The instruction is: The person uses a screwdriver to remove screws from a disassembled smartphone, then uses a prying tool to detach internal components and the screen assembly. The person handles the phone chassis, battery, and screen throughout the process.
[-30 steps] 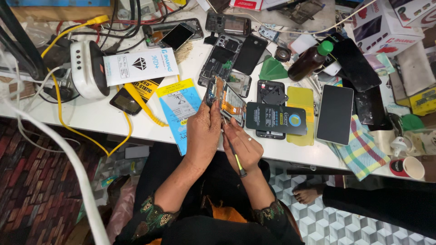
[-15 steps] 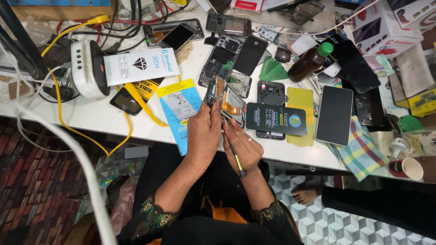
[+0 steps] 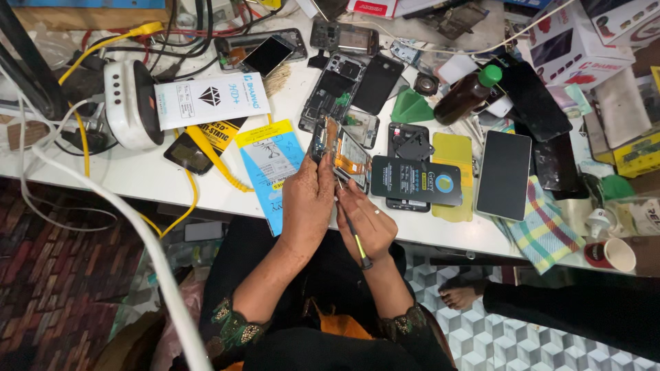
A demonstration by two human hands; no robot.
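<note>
I am at a phone repair workbench [image 3: 137, 168]: dismantled phones [image 3: 328, 89], loose screens [image 3: 504, 175], cables [image 3: 89, 148] and parts boxes [image 3: 574, 41] crowd it.

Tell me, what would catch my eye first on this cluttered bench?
At the table's near edge, the left hand steadies an opened phone while the right hand works a thin green-handled tool into it. Right of it lie a dark card and a black phone; a brown bottle lies behind.

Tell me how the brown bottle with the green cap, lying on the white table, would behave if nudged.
The brown bottle with the green cap lies on its side, so it would probably roll. Its round body looks smooth, likely slippery to grip. Clutter beside it, such as the green plastic wedge, might stop it quickly.
</note>
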